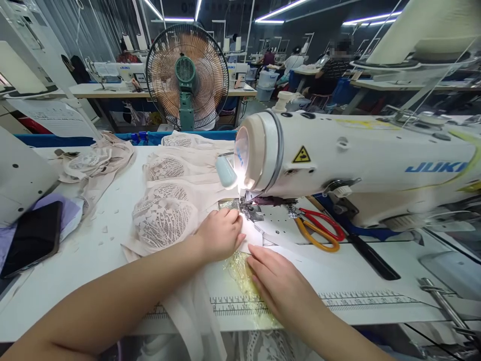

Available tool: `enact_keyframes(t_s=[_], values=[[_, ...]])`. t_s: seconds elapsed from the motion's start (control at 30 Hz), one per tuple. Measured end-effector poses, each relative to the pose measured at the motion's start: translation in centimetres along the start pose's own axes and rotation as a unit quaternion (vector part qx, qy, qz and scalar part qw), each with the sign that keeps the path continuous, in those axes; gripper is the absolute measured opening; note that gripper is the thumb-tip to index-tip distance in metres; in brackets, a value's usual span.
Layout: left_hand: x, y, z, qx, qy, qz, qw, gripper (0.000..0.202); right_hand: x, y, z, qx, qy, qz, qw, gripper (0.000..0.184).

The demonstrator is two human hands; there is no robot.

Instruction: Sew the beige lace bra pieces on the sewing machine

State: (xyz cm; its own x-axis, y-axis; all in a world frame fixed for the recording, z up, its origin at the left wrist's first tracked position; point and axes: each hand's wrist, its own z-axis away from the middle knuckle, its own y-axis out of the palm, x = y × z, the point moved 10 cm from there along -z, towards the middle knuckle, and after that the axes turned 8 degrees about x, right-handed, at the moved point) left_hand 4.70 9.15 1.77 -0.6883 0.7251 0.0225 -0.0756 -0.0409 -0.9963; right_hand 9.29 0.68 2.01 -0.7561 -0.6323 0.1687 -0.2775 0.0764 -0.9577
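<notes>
My left hand is closed on the pale bra fabric just in front of the needle area of a white sewing machine. My right hand lies with its fingers stretched out at the fabric's near edge, over a shiny yellowish clear strip. The presser foot sits just beyond my left fingertips, under a bright lamp. To the left of that hand, pale lace bra cups lie in a row. Pale straps hang over the table's front edge beside my left forearm.
Right of the needle lie scissors with red and orange handles and a black-handled tool. A printed ruler runs along the table front. At left are a phone and more pale fabric. A fan stands behind.
</notes>
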Motion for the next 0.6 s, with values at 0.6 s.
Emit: enact_keyframes(t_s=[0.6], values=[[0.17,0.10,-0.56,-0.020,-0.006,-0.017,1.000,0.027,0.92,0.54,-0.53,0.008,-0.004,0.055,0.998,0.030]])
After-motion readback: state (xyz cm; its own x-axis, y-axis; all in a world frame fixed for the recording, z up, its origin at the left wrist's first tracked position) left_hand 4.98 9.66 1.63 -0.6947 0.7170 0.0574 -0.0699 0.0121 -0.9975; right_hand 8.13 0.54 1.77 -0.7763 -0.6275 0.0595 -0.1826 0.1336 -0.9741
